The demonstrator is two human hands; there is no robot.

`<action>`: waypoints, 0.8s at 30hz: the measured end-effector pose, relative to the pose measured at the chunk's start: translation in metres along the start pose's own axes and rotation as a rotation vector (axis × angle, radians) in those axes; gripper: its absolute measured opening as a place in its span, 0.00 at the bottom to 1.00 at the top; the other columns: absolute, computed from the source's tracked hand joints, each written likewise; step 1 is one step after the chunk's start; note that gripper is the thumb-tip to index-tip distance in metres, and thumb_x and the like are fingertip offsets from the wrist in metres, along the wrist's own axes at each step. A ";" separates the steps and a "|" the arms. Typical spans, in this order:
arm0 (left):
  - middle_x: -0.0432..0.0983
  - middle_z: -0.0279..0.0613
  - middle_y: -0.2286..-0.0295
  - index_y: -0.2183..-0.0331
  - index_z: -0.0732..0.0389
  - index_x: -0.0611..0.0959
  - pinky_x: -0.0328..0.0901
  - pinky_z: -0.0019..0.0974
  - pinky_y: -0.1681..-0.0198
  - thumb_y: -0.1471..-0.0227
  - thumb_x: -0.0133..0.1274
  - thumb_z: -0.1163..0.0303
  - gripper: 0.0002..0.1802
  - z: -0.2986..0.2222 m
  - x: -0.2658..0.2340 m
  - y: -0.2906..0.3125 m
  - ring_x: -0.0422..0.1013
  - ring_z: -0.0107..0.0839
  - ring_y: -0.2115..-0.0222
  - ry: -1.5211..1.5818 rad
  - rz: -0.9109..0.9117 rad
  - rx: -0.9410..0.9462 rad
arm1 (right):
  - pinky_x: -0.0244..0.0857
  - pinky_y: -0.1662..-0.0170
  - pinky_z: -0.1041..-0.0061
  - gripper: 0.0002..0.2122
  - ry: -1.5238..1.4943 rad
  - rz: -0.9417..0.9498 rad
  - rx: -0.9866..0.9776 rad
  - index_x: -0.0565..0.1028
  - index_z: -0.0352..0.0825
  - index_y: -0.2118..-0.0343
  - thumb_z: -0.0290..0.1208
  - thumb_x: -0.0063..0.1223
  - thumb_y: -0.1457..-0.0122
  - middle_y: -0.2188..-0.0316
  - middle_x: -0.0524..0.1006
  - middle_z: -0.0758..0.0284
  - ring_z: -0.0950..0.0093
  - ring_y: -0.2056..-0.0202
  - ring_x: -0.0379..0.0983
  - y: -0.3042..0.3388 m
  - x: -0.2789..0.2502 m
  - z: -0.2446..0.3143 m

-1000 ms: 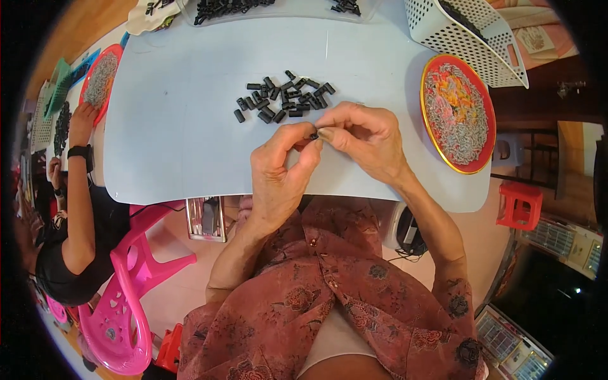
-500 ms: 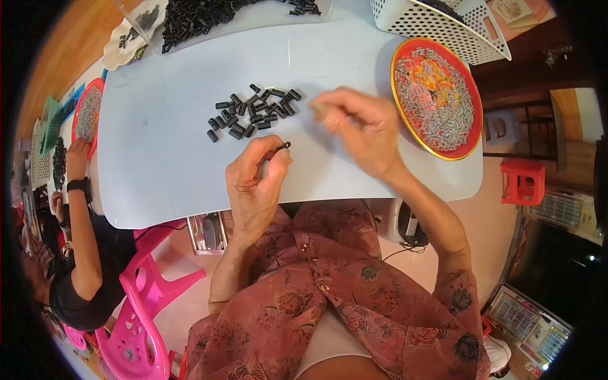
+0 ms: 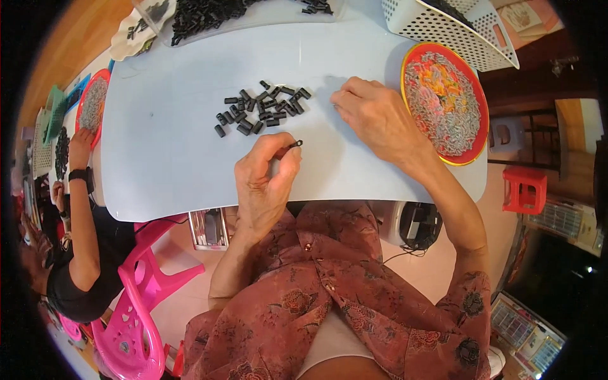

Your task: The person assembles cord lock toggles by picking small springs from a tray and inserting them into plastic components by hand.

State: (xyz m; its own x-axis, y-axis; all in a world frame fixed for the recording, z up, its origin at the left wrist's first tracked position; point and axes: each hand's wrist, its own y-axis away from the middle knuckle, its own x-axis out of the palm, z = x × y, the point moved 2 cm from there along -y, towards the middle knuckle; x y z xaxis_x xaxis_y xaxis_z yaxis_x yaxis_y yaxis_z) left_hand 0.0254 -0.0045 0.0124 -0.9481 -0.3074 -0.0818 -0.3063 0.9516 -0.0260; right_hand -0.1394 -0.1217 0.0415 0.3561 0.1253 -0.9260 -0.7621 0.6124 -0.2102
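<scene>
My left hand (image 3: 267, 178) is closed in a pinch on a small black plastic piece (image 3: 296, 144), whose end with a hole pokes out past thumb and forefinger. Just beyond it, a loose pile of short black cylindrical plastic pieces (image 3: 261, 107) lies on the pale table (image 3: 171, 164). My right hand (image 3: 378, 118) hovers low or rests over the table between that pile and the red plate (image 3: 482, 117). Its fingers are bent and drawn together. Whatever the fingertips hold is too small to make out. Many tiny grey metal-looking parts (image 3: 453, 126) cover the plate.
A clear bin (image 3: 266, 18) of black parts stands at the far edge, beside a white perforated basket (image 3: 437, 28). To the left, another person's arm (image 3: 85, 234) reaches to a second red plate (image 3: 100, 79). A pink chair (image 3: 136, 304) and red stool (image 3: 525, 190) stand on the floor.
My right hand has moved right and turned its back upward, with its fingers drawn in. The left hand keeps its pinch on the black piece. The whole view has shifted slightly.
</scene>
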 end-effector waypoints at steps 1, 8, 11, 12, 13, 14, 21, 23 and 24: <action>0.73 0.36 0.76 0.68 0.67 0.77 0.63 0.25 0.71 0.53 0.53 0.79 0.06 0.000 0.000 0.000 0.66 0.21 0.76 -0.011 0.012 -0.006 | 0.68 0.64 0.66 0.04 0.104 0.040 -0.013 0.72 0.30 0.72 0.21 0.53 0.53 0.71 0.72 0.59 0.60 0.68 0.73 -0.001 0.001 0.001; 0.73 0.40 0.76 0.68 0.67 0.77 0.64 0.27 0.70 0.54 0.54 0.80 0.07 0.002 -0.002 0.001 0.68 0.25 0.76 -0.038 0.026 0.017 | 0.69 0.68 0.64 0.05 0.146 0.066 0.007 0.70 0.30 0.74 0.21 0.54 0.55 0.74 0.72 0.59 0.59 0.72 0.73 -0.011 0.002 0.006; 0.73 0.40 0.76 0.68 0.68 0.77 0.64 0.27 0.70 0.54 0.54 0.79 0.07 0.003 -0.003 0.000 0.68 0.24 0.76 -0.042 0.030 0.017 | 0.69 0.71 0.68 0.06 -0.021 -0.012 0.039 0.71 0.29 0.74 0.20 0.55 0.55 0.75 0.73 0.59 0.61 0.75 0.74 -0.012 0.004 0.003; 0.73 0.39 0.76 0.68 0.68 0.77 0.64 0.26 0.70 0.53 0.54 0.79 0.07 0.004 -0.004 0.000 0.68 0.23 0.76 -0.036 0.036 0.004 | 0.68 0.71 0.74 0.05 -0.185 -0.031 0.140 0.72 0.29 0.71 0.19 0.54 0.53 0.75 0.75 0.62 0.69 0.76 0.73 -0.012 0.002 0.005; 0.73 0.39 0.76 0.68 0.68 0.77 0.64 0.26 0.70 0.53 0.54 0.79 0.07 0.003 -0.004 -0.001 0.68 0.23 0.76 -0.036 0.032 0.002 | 0.67 0.71 0.80 0.06 -0.348 -0.052 0.245 0.74 0.29 0.69 0.19 0.53 0.51 0.75 0.76 0.66 0.78 0.77 0.72 -0.012 0.001 0.005; 0.73 0.38 0.76 0.67 0.68 0.77 0.63 0.26 0.70 0.52 0.53 0.79 0.07 0.002 -0.005 -0.001 0.68 0.22 0.75 -0.002 0.032 -0.004 | 0.67 0.71 0.80 0.06 -0.350 -0.047 0.242 0.74 0.29 0.69 0.19 0.53 0.51 0.75 0.76 0.66 0.78 0.77 0.72 -0.012 0.004 0.006; 0.73 0.36 0.76 0.64 0.69 0.76 0.62 0.23 0.71 0.49 0.51 0.78 0.08 0.003 -0.007 -0.001 0.67 0.20 0.74 0.171 -0.002 -0.042 | 0.66 0.71 0.84 0.06 -1.159 -0.013 0.363 0.78 0.28 0.67 0.18 0.52 0.48 0.76 0.76 0.70 0.85 0.76 0.70 -0.017 0.022 0.015; 0.73 0.36 0.75 0.64 0.69 0.76 0.62 0.23 0.71 0.50 0.51 0.79 0.08 0.003 -0.006 0.000 0.67 0.19 0.74 0.164 -0.014 -0.029 | 0.66 0.70 0.84 0.07 -1.242 0.056 0.343 0.78 0.27 0.66 0.17 0.51 0.46 0.78 0.76 0.70 0.85 0.76 0.70 -0.014 0.023 0.020; 0.73 0.36 0.75 0.64 0.69 0.76 0.61 0.24 0.72 0.50 0.50 0.79 0.08 0.003 -0.006 0.000 0.67 0.19 0.74 0.159 -0.021 -0.016 | 0.66 0.70 0.84 0.07 -1.244 0.058 0.341 0.78 0.27 0.66 0.17 0.51 0.46 0.78 0.76 0.70 0.85 0.76 0.70 -0.012 0.026 0.021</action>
State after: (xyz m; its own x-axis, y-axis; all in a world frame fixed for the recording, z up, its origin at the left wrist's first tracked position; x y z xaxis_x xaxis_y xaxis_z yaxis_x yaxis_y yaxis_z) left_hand 0.0312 -0.0030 0.0098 -0.9427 -0.3244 0.0778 -0.3261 0.9453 -0.0100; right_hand -0.1101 -0.1097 0.0268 0.7292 0.6840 0.0203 -0.6831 0.7258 0.0814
